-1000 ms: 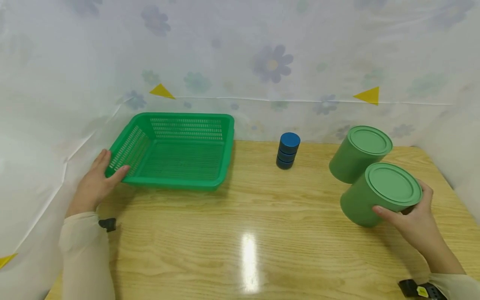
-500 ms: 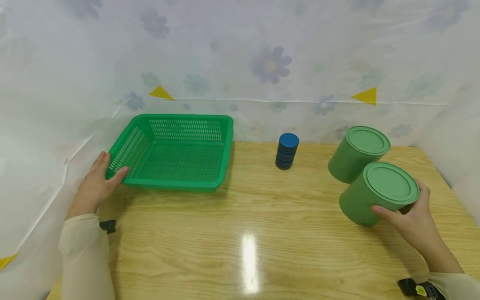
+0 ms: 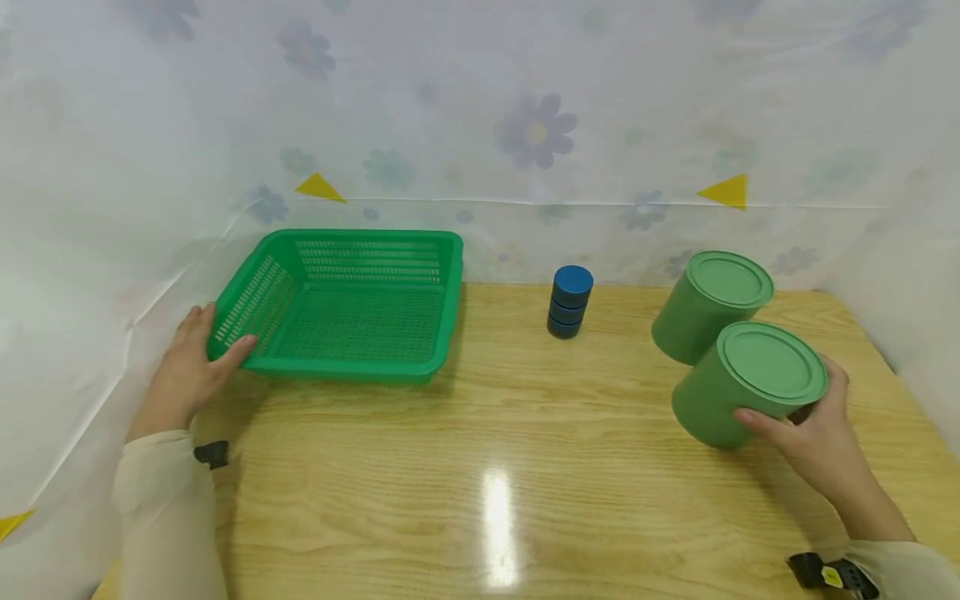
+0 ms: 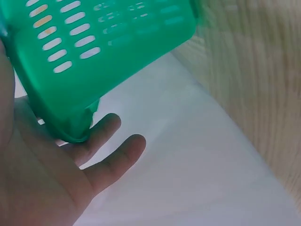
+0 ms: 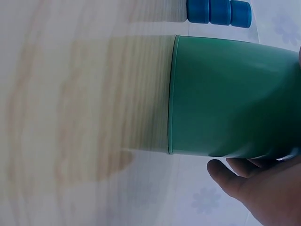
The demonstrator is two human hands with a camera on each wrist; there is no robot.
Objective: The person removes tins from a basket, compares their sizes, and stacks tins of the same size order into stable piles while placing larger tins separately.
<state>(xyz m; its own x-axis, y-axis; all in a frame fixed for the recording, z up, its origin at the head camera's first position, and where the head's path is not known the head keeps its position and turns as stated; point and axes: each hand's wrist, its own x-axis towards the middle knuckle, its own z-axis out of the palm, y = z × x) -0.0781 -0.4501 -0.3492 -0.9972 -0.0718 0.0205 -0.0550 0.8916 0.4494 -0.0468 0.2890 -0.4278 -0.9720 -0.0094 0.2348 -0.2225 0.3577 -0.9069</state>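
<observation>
At the left, my left hand (image 3: 178,367) grips the near left corner of a green plastic basket (image 3: 345,367). Its thumb lies over the front rim, the fingers along the outside of the left wall. The left wrist view shows two fingers stretched out below the basket's rim corner (image 4: 77,134). On the right, my right hand (image 3: 813,442) holds the nearer of two green cans (image 3: 772,362) around its side, thumb in front. The fingers behind that can are mostly hidden in the head view. The farther green can (image 3: 727,279) stands just behind it, partly covered.
Between basket and cans stands a blue cylinder (image 3: 572,283) in three stacked sections. The wooden table (image 3: 390,483) meets a flowered white sheet (image 3: 450,108) at the back and left. Yellow triangles (image 3: 727,192) mark the sheet.
The whole head view has drifted slightly, so things appear a little farther left. Both hands keep their holds on the basket and the nearer can.
</observation>
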